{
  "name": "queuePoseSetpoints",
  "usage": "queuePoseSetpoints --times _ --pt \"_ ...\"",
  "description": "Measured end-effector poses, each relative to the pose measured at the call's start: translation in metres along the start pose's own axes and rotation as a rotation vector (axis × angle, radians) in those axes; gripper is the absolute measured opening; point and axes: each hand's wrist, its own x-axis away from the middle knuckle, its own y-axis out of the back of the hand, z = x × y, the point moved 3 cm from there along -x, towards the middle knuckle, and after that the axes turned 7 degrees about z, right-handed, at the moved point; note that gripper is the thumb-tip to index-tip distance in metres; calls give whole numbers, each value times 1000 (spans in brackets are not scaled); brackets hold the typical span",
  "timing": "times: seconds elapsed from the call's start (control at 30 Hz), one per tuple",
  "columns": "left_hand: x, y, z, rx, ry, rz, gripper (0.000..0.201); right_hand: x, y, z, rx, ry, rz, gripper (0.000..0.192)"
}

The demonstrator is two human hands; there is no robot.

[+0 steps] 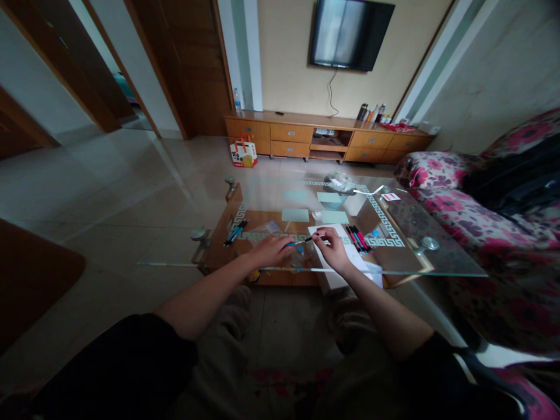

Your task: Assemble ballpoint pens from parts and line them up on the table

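My left hand [272, 251] is closed around a slim pen [290, 244] with a blue barrel, held over the near edge of the glass table. The pen's thin dark end points right, towards my right hand [331, 249]. Thumb and fingers of that hand are pinched at this end; the small part between them is too fine to make out. White paper [350, 254] lies below my right wrist. A row of pink, red and black pens [359, 239] is to its right. Several blue and black pens [236, 232] lie left of my left hand.
The glass coffee table [455, 265] has a sharp near edge and a wooden lower shelf. A plastic-wrapped bundle [339, 182] is at its far side, near a small red-and-white card [391, 197]. A flowered sofa [464, 204] stands right; a paper bag [244, 153] is by the TV cabinet [289, 133].
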Motion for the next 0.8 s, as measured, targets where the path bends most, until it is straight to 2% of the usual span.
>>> queuePoseSetpoints --times 0.37,0.57,0.8 --pt "1 1 -1 23 31 1 28 -2 8 1 52 13 -71 40" --pt "1 0 -1 -1 40 -5 28 -2 9 -2 47 -31 -106 43" --pt "2 1 0 -20 51 14 29 -5 35 -2 161 1 -280 40"
